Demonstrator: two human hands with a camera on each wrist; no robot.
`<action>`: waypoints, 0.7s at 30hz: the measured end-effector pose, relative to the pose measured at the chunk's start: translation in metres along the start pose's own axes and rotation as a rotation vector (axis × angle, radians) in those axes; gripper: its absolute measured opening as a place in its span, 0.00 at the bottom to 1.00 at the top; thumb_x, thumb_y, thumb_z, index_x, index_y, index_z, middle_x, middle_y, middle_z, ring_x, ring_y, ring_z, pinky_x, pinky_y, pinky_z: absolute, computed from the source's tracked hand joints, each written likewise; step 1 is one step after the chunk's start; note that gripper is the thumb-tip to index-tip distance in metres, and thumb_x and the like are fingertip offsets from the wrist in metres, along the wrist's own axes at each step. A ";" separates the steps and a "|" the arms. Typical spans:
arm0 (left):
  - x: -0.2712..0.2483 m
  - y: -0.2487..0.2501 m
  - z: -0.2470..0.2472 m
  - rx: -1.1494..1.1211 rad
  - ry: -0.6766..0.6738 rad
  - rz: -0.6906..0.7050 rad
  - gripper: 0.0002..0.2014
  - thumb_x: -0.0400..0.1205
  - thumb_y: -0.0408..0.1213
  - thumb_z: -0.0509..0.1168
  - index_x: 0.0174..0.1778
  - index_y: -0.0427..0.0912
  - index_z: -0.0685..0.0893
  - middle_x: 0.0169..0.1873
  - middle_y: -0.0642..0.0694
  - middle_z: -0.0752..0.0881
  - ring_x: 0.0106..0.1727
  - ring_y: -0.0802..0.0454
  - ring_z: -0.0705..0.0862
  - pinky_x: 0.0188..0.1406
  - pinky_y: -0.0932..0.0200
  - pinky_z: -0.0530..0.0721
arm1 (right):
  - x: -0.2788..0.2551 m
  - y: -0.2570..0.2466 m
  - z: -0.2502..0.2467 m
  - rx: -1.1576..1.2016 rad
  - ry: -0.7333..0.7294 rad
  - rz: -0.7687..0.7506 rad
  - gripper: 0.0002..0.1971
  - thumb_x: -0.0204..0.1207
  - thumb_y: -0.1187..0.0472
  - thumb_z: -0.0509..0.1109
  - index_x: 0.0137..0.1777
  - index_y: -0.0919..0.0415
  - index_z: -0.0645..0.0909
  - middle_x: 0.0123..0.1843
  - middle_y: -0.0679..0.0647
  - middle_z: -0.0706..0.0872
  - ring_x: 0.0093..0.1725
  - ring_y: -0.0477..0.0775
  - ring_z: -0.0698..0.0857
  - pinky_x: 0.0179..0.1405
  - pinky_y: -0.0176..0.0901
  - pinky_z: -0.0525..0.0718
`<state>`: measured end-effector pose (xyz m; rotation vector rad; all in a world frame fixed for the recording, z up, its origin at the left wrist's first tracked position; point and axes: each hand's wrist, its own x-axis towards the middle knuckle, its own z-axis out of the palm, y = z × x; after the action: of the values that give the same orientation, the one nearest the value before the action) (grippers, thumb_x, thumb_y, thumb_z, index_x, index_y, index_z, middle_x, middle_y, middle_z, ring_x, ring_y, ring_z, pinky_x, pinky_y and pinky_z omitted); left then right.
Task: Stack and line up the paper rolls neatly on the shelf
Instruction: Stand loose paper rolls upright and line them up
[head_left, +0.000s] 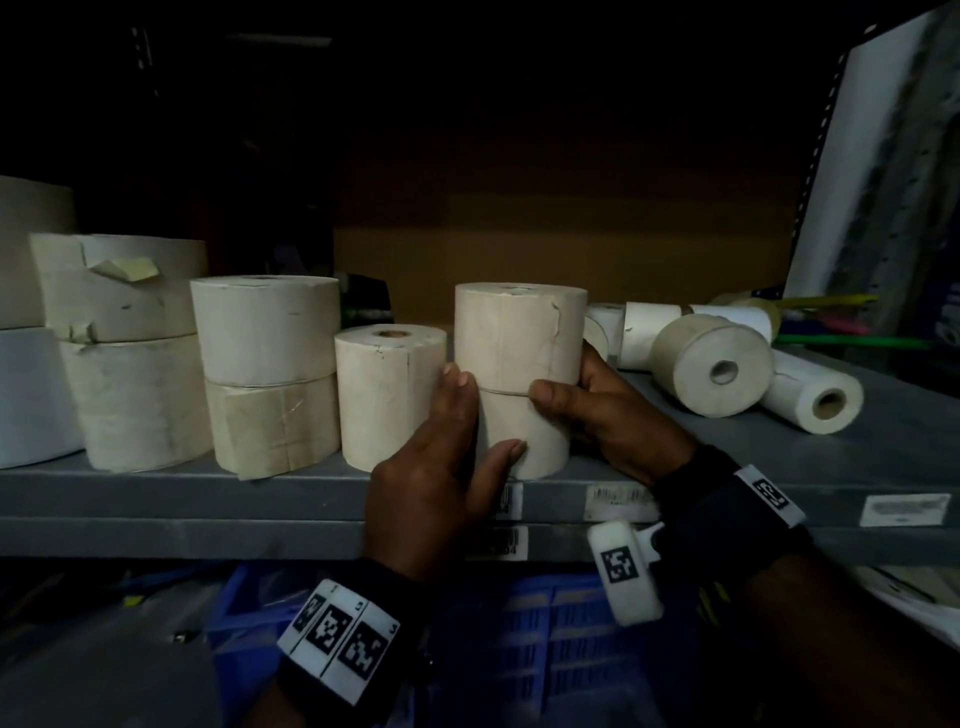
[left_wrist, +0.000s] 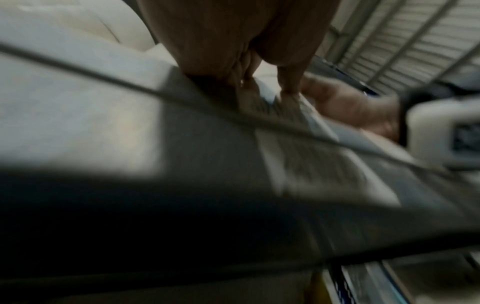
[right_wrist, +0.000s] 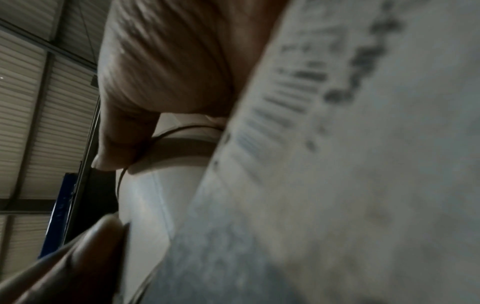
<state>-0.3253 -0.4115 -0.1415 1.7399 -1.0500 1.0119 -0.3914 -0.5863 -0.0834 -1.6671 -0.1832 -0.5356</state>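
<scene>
Your left hand (head_left: 431, 462) and right hand (head_left: 608, 410) clamp curled fingers (head_left: 460, 387) around the two-high stack of cream paper rolls (head_left: 519, 379) at the grey metal shelf (head_left: 779, 452) front edge. The rolls are probably light and stiff; grip across the seam.

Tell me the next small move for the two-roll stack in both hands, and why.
Probably slide the stack left to sit by the single roll. The left hand and right hand grip it from both sides, it stands at the shelf front edge, and a gap separates it from the row.
</scene>
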 end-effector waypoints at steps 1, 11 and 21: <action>-0.002 -0.001 0.001 0.016 -0.003 0.016 0.34 0.80 0.55 0.64 0.77 0.38 0.72 0.75 0.41 0.75 0.72 0.57 0.73 0.65 0.61 0.75 | -0.001 0.000 0.001 0.025 -0.001 0.008 0.22 0.73 0.60 0.71 0.68 0.47 0.76 0.62 0.47 0.90 0.65 0.51 0.87 0.59 0.46 0.87; -0.004 -0.005 0.001 0.015 -0.041 0.061 0.33 0.79 0.53 0.68 0.79 0.43 0.70 0.76 0.39 0.74 0.68 0.53 0.81 0.55 0.61 0.82 | 0.001 0.002 0.004 0.051 0.079 0.062 0.44 0.61 0.48 0.84 0.76 0.57 0.71 0.69 0.59 0.86 0.68 0.60 0.85 0.63 0.54 0.86; -0.003 -0.002 0.002 0.076 -0.049 0.108 0.29 0.81 0.51 0.68 0.76 0.42 0.76 0.74 0.34 0.75 0.63 0.45 0.86 0.47 0.51 0.90 | -0.001 -0.001 0.005 0.060 0.025 0.029 0.33 0.67 0.55 0.78 0.73 0.59 0.75 0.66 0.61 0.88 0.66 0.62 0.86 0.62 0.55 0.86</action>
<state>-0.3238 -0.4121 -0.1455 1.7929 -1.1605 1.0932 -0.3910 -0.5814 -0.0834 -1.6014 -0.1556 -0.5242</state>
